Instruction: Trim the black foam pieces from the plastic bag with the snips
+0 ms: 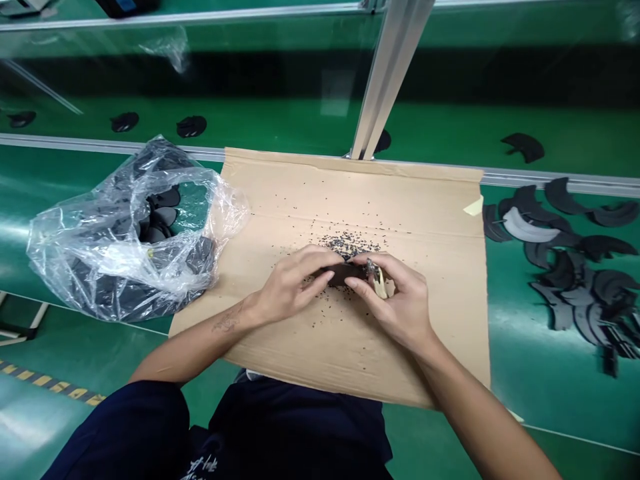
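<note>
My left hand (293, 283) is closed around a dark flat piece (345, 272), pinching it over the middle of a brown cardboard sheet (415, 207). My right hand (397, 300) grips a small tool with a pale handle and a metal tip (376, 277), held against the right end of the dark piece. Small black crumbs (345, 243) lie scattered on the cardboard just beyond my fingers.
A clear plastic bag (125, 233) full of dark flat pieces sits left of the cardboard. A pile of curved dark pieces (575, 260) lies at the right on the green table. A metal post (387, 73) rises behind the cardboard. More dark pieces (191, 125) rest on the far belt.
</note>
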{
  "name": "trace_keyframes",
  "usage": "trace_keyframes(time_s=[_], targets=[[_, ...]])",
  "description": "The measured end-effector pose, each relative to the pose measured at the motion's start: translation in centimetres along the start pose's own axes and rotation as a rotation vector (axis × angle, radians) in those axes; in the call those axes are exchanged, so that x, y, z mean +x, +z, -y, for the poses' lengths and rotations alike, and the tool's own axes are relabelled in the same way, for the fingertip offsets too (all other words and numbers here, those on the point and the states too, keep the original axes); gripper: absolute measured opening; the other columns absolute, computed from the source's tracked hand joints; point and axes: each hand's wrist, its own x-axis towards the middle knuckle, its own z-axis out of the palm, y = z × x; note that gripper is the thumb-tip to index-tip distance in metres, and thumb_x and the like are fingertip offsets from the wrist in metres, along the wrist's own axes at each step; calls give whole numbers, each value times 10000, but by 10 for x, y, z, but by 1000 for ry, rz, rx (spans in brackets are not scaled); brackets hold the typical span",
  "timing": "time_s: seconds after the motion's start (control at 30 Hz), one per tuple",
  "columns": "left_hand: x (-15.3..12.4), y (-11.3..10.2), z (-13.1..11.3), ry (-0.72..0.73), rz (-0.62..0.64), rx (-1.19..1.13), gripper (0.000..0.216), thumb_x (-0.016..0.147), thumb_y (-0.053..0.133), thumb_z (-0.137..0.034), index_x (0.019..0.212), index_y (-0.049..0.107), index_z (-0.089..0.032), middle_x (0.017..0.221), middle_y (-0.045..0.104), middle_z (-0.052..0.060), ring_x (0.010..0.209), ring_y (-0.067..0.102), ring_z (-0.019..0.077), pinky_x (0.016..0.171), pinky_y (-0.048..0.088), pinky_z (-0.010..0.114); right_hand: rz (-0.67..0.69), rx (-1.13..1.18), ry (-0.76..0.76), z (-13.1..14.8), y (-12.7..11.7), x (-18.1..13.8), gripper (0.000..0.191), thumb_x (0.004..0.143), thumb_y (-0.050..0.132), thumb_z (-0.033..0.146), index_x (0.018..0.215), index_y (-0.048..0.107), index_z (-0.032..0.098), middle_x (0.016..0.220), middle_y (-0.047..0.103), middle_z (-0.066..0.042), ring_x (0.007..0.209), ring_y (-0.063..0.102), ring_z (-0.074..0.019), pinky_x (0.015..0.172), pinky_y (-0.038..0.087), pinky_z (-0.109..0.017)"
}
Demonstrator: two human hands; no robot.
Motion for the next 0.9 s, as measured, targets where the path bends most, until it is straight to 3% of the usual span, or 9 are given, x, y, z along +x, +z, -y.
trace_keyframes(time_s=[0.07, 0.17, 0.37, 0.67, 0.9], targets=[[-1, 0, -2, 67, 16, 29, 299, 960, 585, -143, 1251, 621, -206, 1115, 716, 76, 1033, 692, 168, 902, 599, 333, 29, -32, -88, 1, -1, -1, 101, 888, 693, 288, 975, 691, 236, 912, 752, -50, 814, 702, -199, 743, 577, -356], [-3, -1, -5, -1, -10, -76, 442, 937, 656, -182, 1369, 564, -211, 1118, 738, 79, 1040, 713, 170, 936, 606, 335, 43, -29, -199, 0, 0, -3, 105, 886, 663, 169, 958, 690, 242, 889, 759, -41, 789, 718, -188, 717, 592, -349], [0, -8, -7, -4, -34, -168, 276, 923, 704, -270, 1193, 704, -213, 1038, 764, 76, 956, 720, 169, 838, 612, 323, 27, 18, -372, -6, 0, -6, 236, 838, 679, 86, 1009, 688, 248, 956, 781, -58, 841, 753, -202, 732, 625, -363], [-1, -11, -11, 79, -66, -119, 246, 908, 719, -222, 1154, 724, -235, 916, 781, 44, 840, 728, 160, 749, 604, 309, 79, 66, -320, -1, -1, -5, 172, 855, 674, 129, 993, 702, 228, 905, 771, -74, 779, 741, -202, 676, 613, -338], [-1, -13, -9, 78, -16, -65, 274, 953, 661, -238, 1225, 691, -219, 975, 788, 65, 899, 742, 173, 800, 619, 331, 86, 64, -276, -2, 0, -5, 159, 834, 695, 110, 944, 689, 225, 839, 736, -49, 736, 707, -179, 636, 572, -309]])
